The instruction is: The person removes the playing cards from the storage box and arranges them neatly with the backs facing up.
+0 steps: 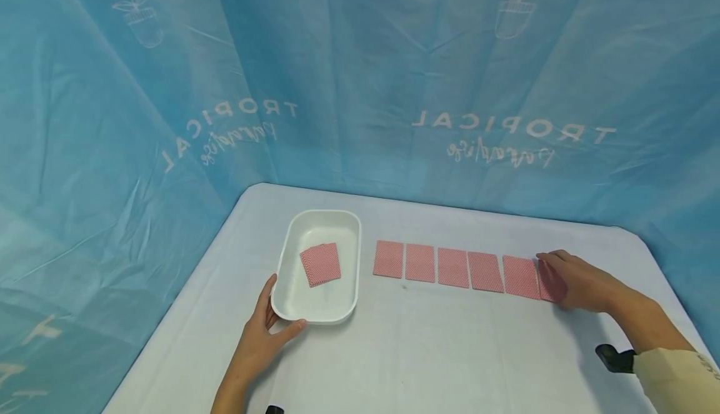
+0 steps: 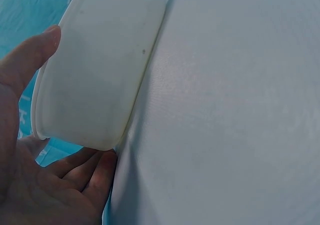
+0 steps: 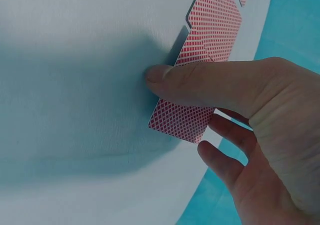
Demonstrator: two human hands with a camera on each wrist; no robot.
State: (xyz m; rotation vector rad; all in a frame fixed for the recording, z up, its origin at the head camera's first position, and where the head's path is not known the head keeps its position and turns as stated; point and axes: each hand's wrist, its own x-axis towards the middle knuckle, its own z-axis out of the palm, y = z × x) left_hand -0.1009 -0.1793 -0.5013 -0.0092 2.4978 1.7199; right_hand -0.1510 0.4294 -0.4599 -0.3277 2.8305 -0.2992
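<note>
My left hand grips the near left corner of a white plastic tray, thumb on the near rim and fingers along the left side. Inside the tray lies a small, slightly fanned stack of playing cards with red patterned backs. At the right end of a row of face-down cards, my right hand holds a playing card between thumb and fingers. In the right wrist view the held card is tilted off the table, its far end against the neighbouring card. The thumb covers its middle.
Several more face-down cards, among them one nearest the tray, form a row across the white table. Blue printed curtains hang behind the table and at its sides.
</note>
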